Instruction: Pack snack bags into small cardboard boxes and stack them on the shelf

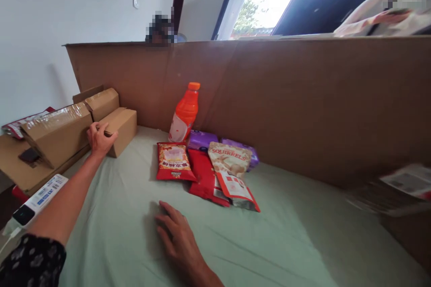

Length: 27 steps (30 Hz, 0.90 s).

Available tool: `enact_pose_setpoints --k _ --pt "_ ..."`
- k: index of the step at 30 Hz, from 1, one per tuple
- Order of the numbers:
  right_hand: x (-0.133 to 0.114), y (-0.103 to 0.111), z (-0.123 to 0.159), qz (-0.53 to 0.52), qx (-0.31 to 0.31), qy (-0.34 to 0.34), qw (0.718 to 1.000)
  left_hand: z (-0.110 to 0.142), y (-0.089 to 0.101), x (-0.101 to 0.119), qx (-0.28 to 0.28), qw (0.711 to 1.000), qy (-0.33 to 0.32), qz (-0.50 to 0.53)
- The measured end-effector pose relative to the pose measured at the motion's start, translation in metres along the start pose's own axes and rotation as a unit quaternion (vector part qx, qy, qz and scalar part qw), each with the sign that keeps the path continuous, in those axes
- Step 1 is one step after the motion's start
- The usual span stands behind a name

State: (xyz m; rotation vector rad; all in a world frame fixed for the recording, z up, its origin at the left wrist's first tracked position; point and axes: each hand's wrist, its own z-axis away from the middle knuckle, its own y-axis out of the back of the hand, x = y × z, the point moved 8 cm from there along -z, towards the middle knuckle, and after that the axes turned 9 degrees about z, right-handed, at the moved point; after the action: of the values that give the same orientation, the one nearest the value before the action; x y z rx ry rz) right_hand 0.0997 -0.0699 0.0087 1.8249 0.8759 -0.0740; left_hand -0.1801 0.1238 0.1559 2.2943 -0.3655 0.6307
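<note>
My left hand (100, 139) reaches out to the left, its fingers curled at the near end of a small cardboard box (126, 130). That box stands on the green sheet beside taller taped boxes. Low in the middle, my right hand (180, 237) holds nothing, its fingers apart over the sheet. Beyond it lie a red snack bag (174, 161), another red packet (204, 177) and a beige and red "SQUIRRELS" pouch (232, 172), which partly covers that packet. An orange drink bottle (185, 114) stands behind them, next to purple packs (204, 140).
A tall cardboard panel (303, 98) runs along the back. Taped boxes (60, 128) and a white power bank (42, 199) with a cable are at left. Blurred printed papers (404, 184) lie at right. Two people are beyond the panel.
</note>
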Motion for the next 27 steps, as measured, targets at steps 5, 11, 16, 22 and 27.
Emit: enact_pose_setpoints --k 5,11,16,22,27 --pt "0.008 0.0 0.0 -0.004 -0.01 0.011 1.0 -0.029 -0.033 -0.008 -0.012 1.0 0.017 -0.023" --pt "0.012 -0.005 0.004 -0.019 -0.02 0.005 1.0 -0.031 -0.043 -0.007 -0.015 0.999 0.008 -0.051" --pt "0.007 -0.004 -0.007 -0.037 -0.009 -0.017 0.999 -0.021 -0.028 0.005 -0.012 0.998 -0.007 -0.056" --pt "-0.008 0.008 -0.025 -0.019 -0.043 -0.046 0.998 0.076 -0.028 0.038 -0.108 0.992 -0.058 0.042" --pt "-0.004 0.018 -0.042 0.027 -0.058 -0.016 0.998 0.14 -0.067 0.051 -0.26 0.952 -0.164 0.012"
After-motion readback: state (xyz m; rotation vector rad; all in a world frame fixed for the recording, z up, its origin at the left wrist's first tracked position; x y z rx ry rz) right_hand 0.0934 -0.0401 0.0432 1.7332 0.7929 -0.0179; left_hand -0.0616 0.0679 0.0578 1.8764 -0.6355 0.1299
